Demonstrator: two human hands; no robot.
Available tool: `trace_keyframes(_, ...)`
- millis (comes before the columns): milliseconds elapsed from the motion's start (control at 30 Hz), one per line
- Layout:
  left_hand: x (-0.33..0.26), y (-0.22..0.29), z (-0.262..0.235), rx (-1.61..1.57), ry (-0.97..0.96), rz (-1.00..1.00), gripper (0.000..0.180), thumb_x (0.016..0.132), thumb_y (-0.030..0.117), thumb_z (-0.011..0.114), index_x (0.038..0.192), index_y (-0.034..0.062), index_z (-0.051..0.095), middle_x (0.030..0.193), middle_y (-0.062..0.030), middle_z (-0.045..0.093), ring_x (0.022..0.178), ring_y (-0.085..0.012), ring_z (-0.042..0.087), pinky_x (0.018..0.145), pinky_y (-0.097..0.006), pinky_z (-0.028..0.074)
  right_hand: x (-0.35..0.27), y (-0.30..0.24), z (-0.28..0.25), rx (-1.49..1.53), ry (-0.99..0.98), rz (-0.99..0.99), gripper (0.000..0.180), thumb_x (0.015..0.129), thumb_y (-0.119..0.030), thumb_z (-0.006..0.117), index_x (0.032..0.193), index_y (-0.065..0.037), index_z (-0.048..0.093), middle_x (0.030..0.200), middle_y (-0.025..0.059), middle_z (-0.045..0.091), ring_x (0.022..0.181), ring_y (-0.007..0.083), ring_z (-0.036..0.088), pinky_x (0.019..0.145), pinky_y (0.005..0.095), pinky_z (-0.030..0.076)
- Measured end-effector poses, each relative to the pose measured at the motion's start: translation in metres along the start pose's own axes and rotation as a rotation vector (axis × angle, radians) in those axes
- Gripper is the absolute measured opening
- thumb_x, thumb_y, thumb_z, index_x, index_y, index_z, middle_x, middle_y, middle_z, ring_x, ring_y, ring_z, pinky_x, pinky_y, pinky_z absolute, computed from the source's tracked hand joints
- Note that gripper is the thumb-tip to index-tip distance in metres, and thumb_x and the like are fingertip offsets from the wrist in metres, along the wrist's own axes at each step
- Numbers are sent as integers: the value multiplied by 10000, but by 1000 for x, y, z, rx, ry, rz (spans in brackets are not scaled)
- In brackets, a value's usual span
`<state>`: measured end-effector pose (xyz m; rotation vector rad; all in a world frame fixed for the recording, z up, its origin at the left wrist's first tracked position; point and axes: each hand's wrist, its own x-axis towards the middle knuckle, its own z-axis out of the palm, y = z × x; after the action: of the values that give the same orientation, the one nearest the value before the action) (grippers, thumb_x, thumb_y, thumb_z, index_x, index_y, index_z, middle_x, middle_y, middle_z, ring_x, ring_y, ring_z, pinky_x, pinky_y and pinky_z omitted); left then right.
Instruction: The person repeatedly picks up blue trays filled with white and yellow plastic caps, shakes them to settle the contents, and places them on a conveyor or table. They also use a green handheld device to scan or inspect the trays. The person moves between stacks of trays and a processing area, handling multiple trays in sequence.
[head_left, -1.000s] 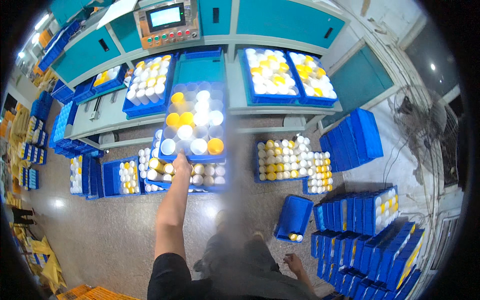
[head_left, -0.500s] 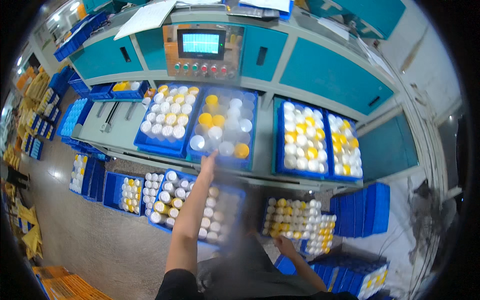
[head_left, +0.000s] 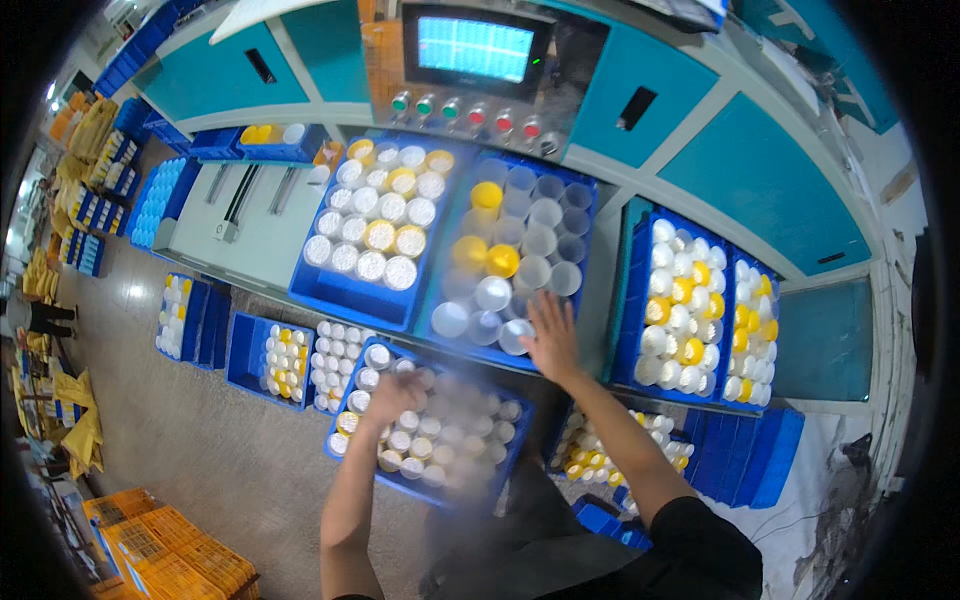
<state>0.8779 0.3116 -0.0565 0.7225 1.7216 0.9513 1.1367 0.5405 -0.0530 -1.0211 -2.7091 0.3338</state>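
My right hand (head_left: 555,338) is at the front right corner of a blue crate (head_left: 468,352) on the bench, fingers spread. Its thumb is close to a white cup-like cylinder (head_left: 515,336) in the front row; contact is unclear. The crate holds translucent and white cylinders and a few yellow ones (head_left: 502,261). My left hand (head_left: 396,396) hovers over a lower blue crate (head_left: 345,456) filled with upright white-topped cylinders (head_left: 413,421). Its fingers are smeared by motion, and whether they hold anything cannot be made out. A hazy blur veils the lower crate's right part.
Left on the bench stands a crate of white and yellow cylinders (head_left: 380,236); two similar crates (head_left: 683,300) stand right. Behind is a control panel with a screen (head_left: 472,48) and buttons. Stacked blue crates (head_left: 745,455) are at lower right, orange crates (head_left: 180,540) at lower left.
My left hand has drawn back from the bench crate to above the lower crate. My right hand has risen from the lower right to the bench crate's front corner. The view has shifted closer.
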Motion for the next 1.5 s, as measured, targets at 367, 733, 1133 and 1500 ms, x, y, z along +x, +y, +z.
trace_keyframes(367,195,90,-198,1093,496,394,830,743,-118,582,1473,238,408,1468,-250,392,1257,-399,487,1015,-490,441,180,-187,51,692,155,74,703,760,-70,740,1382,-39,413,1472,261,309,1295,446,421,1071,475,379)
trace_keyframes(733,259,85,-199,1101,242,381,491,883,103,534,1360,218,551,1425,-307,407,1225,-450,526,1017,-469,457,279,-223,107,316,-136,492,580,838,1,583,1394,-74,439,1526,277,145,1284,499,384,1014,474,449)
trace_keyframes(1133,252,79,-189,969,313,407,742,632,-113,715,1305,168,574,1322,-233,492,1164,-449,544,990,-481,467,283,-213,119,284,-100,426,465,750,8,685,1184,30,518,1305,337,371,1143,503,480,989,510,424)
trace_keyframes(1500,-38,134,-138,803,793,527,553,704,-95,617,1196,159,629,1312,-217,492,1089,-462,496,911,-478,474,112,-289,-48,471,51,27,694,669,114,707,1294,-59,461,1382,305,303,1300,499,379,1039,485,414)
